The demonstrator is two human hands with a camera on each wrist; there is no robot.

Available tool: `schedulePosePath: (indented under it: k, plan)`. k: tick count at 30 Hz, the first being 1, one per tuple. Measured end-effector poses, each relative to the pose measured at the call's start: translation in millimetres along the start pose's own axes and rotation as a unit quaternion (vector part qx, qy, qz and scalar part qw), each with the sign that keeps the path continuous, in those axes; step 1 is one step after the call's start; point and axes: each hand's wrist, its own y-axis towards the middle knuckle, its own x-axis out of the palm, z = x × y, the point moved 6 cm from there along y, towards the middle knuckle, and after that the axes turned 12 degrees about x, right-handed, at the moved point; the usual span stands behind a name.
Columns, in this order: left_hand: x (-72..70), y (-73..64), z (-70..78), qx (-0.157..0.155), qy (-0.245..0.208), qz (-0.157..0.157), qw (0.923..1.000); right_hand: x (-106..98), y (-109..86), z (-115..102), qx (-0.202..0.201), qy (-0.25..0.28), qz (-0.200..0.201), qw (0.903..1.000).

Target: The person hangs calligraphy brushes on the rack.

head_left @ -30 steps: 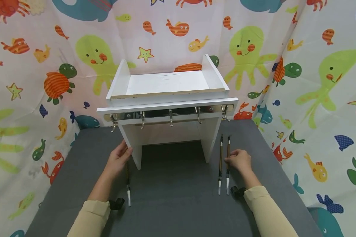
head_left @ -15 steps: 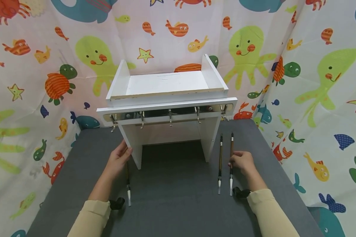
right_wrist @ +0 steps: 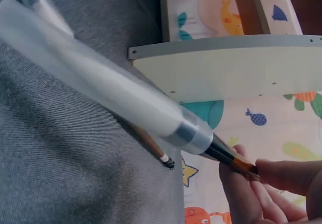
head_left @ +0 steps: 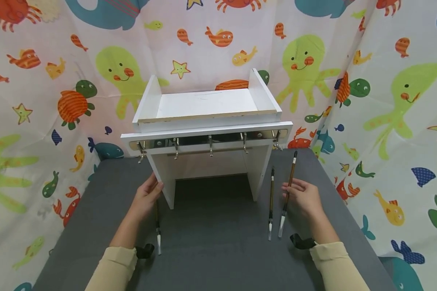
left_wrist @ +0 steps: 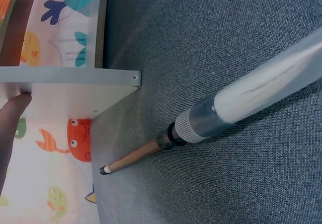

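Fingers [right_wrist: 236,194] of the right hand [head_left: 306,198] are bent and, together with the thumb, they pinch a calligraphy brush [head_left: 291,172] by its handle. This brush is tilted: its dark end points up and away from the person and leans a little to the right, while the end with the clear cap points down and toward the person. Whether the cap touches the grey surface [head_left: 211,262], I cannot tell. The right forearm comes from the lower right, in a beige sleeve [head_left: 338,268], and a black device [head_left: 301,241] sits at the wrist.

Just to the left of the held brush, a second capped brush [head_left: 271,196] lies on the surface, beside the right side panel of the white shelf unit [head_left: 207,103].

The left hand [head_left: 145,195] is not clenched; its relaxed fingers rest against the outer face of the left side panel [head_left: 165,173] of this unit, and the thumb is at the front edge. The left forearm reaches forward from the lower left. Under this hand, near the panel, a third capped brush [left_wrist: 138,156] lies on the surface. The unit stands upright, with a rail of metal hooks [head_left: 193,140] across its front.
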Motion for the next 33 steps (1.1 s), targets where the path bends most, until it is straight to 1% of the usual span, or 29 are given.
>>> schedulePosePath:
  k: [4,7,12,19,22,25,29,33]
  plan:
    - [1.2,0.5,0.3,-0.001,-0.016,0.002,0.9999,-2,-6.9,-6,-0.01,0.001,0.004,0.9999]
    - [1.0,0.3,0.2,-0.003,-0.013,0.004,0.9999,-3,-12.3,-9,-0.019,-0.003,0.017,0.9997]
    - [2.1,0.9,0.5,-0.007,0.0,-0.004,1.0,-5,-23.9,-15,-0.045,-0.001,0.04,0.9982]
    - [1.9,0.0,2.4,-0.013,0.003,0.0,0.9999,-4,-39.5,-26,-0.068,0.01,0.056,0.9961]
    - [1.7,-2.5,1.9,-0.019,0.008,-0.001,0.9998,-3,-50.1,-31,-0.09,0.005,0.058,0.9942]
    - [2.6,-4.5,1.2,-0.021,0.01,-0.003,0.9997,-1,-63.0,-37,-0.126,0.001,0.056,0.9905]
    - [3.1,-3.3,1.4,-0.013,0.008,-0.005,0.9999,3,-75.2,-43,-0.163,0.001,0.054,0.9851]
    - [2.0,-1.6,3.5,-0.003,0.006,-0.006,1.0,5,-80.8,-49,-0.183,0.001,0.06,0.9814]
